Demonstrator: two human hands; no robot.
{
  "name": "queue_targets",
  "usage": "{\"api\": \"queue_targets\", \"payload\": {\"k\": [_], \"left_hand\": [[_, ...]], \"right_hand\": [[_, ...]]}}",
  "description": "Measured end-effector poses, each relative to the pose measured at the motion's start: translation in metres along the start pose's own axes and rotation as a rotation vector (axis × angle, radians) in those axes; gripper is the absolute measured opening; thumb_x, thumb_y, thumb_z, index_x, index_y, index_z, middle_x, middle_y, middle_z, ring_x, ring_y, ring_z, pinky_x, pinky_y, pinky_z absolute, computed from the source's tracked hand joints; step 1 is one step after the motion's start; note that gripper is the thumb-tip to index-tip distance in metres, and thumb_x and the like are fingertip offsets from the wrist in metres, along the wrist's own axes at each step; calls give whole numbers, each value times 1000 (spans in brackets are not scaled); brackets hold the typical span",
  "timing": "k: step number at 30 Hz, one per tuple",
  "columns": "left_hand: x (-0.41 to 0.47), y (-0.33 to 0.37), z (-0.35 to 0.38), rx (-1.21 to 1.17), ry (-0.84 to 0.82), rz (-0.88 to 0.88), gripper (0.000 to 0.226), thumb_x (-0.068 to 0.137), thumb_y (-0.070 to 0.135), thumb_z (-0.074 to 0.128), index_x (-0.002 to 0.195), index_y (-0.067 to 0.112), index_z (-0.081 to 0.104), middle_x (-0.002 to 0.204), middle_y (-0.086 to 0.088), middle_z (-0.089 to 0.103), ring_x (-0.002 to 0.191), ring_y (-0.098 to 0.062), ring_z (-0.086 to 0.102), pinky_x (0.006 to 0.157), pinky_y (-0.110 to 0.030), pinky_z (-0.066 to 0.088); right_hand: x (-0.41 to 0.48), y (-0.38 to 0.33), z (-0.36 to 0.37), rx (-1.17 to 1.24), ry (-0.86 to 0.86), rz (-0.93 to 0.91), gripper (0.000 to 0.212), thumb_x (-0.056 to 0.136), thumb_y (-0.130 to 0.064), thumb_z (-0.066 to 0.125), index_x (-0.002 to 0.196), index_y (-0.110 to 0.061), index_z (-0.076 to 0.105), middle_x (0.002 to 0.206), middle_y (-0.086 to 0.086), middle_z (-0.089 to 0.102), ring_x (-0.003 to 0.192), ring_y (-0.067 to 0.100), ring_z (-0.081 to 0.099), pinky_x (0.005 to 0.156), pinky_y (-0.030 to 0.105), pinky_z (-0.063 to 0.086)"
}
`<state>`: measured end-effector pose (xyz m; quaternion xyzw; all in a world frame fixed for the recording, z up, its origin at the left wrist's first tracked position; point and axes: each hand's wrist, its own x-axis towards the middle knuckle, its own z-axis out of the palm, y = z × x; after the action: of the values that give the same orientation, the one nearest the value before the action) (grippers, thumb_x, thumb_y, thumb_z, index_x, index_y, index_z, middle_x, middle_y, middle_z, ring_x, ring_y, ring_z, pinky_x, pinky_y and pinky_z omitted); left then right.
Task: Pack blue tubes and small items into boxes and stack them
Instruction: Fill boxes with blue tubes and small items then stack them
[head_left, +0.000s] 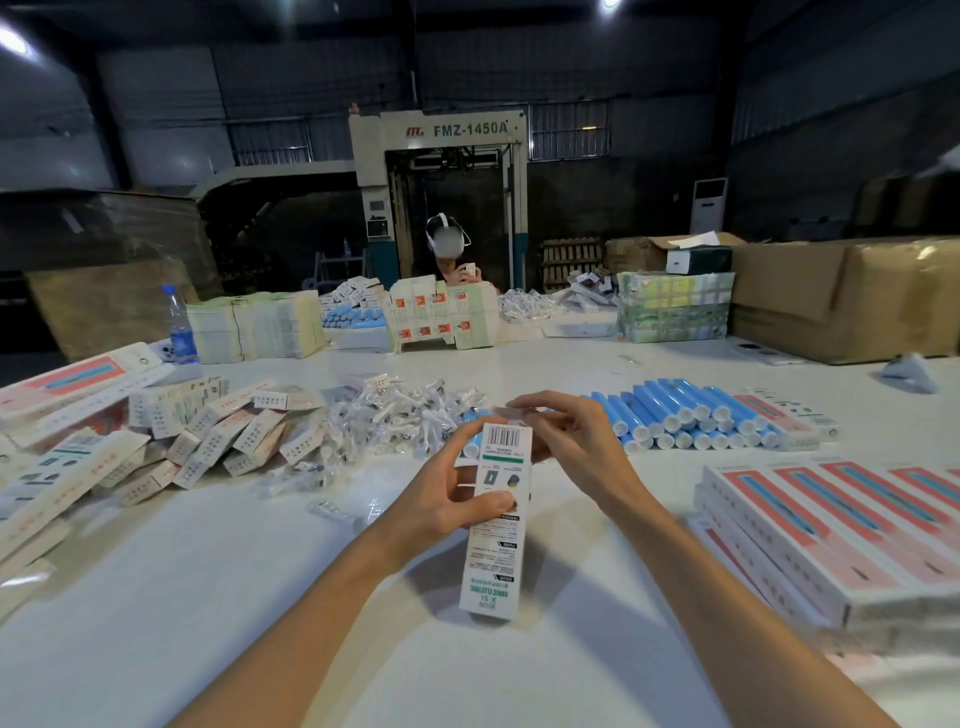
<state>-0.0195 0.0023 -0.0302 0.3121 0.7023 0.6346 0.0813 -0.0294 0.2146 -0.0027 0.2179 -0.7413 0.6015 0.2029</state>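
My left hand (447, 499) grips a long white printed box (493, 551) around its upper half, thumb across the front, above the white table (260, 597). My right hand (566, 441) is at the box's far end, fingers curled on its top flap. A blue tube (472, 441) shows just behind the box top; whether it is inside I cannot tell. A pile of blue tubes (685, 415) lies to the right. Small clear-bagged items (395, 415) are heaped straight ahead. Packed pink-and-white boxes (831, 530) are stacked at the right.
Loose small white boxes (218, 431) and long boxes (52, 415) cover the left side. A water bottle (179, 325), stacks of flat cartons (254, 325) and brown cardboard boxes (852, 296) stand at the far edge. Another person (452, 254) sits opposite.
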Motion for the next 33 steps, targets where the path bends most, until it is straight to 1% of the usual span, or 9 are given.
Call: {"api": "queue_targets", "payload": {"k": [2, 4, 6, 7, 11, 15, 21, 28, 33], "left_hand": [[0, 0, 0, 0, -2, -1, 76, 91, 15, 80, 150, 47, 42, 121, -15, 77, 111, -30, 75, 85, -40, 61], [-1, 2, 0, 13, 6, -2, 76, 93, 14, 79, 151, 45, 41, 121, -14, 77, 110, -29, 75, 84, -38, 61], [-1, 3, 0, 31, 13, -8, 77, 95, 10, 77, 153, 41, 37, 121, -13, 77, 111, -29, 75, 84, -36, 61], [-1, 3, 1, 36, 17, -10, 77, 97, 7, 76, 153, 39, 36, 122, -13, 77, 112, -28, 75, 84, -35, 61], [-1, 3, 2, 70, 20, -15, 76, 98, 6, 74, 155, 36, 33, 121, -10, 77, 111, -25, 75, 85, -33, 61], [-2, 0, 1, 98, 13, -30, 77, 100, 11, 73, 157, 38, 28, 124, -9, 76, 113, -27, 74, 89, -36, 61], [-2, -1, 0, 108, -6, -5, 79, 100, 10, 73, 150, 44, 22, 120, -13, 77, 108, -28, 76, 90, -38, 62], [-4, 1, 1, 93, -17, 1, 85, 96, 17, 75, 150, 47, 17, 116, -11, 78, 105, -29, 76, 91, -41, 61], [-4, 0, -2, 74, -24, 22, 86, 96, 15, 75, 156, 46, 23, 126, -13, 73, 113, -33, 72, 93, -43, 61]], "right_hand": [[0, -2, 1, 35, 1, 18, 21, 104, -9, 58, 105, -18, 77, 92, 5, 80, 87, 27, 76, 72, 42, 64], [0, -4, 1, 116, -27, 61, 23, 105, -21, 58, 104, -25, 81, 102, 3, 80, 96, 24, 76, 77, 36, 63], [-1, -7, 3, 207, -55, 119, 27, 106, -34, 56, 105, -26, 82, 109, 1, 80, 102, 21, 75, 79, 29, 60], [-1, -8, 3, 253, -58, 150, 28, 106, -35, 57, 104, -25, 83, 110, 3, 80, 102, 22, 76, 79, 27, 60], [2, -7, 4, 362, -49, 259, 17, 99, -23, 68, 100, -17, 84, 105, 12, 80, 99, 24, 77, 76, 26, 60], [3, -4, 4, 392, -58, 342, 15, 97, -13, 69, 96, -12, 85, 104, 16, 79, 96, 25, 77, 77, 28, 61], [3, -5, 2, 378, -24, 418, 15, 98, -10, 67, 103, -6, 81, 102, 16, 79, 96, 26, 77, 76, 31, 62], [2, -8, -1, 309, -70, 383, 17, 98, -8, 66, 99, -5, 82, 102, 13, 80, 97, 25, 77, 78, 32, 62], [0, -9, 1, 294, -105, 327, 17, 99, -13, 67, 106, -7, 82, 105, 11, 79, 102, 25, 76, 81, 30, 61]]}}
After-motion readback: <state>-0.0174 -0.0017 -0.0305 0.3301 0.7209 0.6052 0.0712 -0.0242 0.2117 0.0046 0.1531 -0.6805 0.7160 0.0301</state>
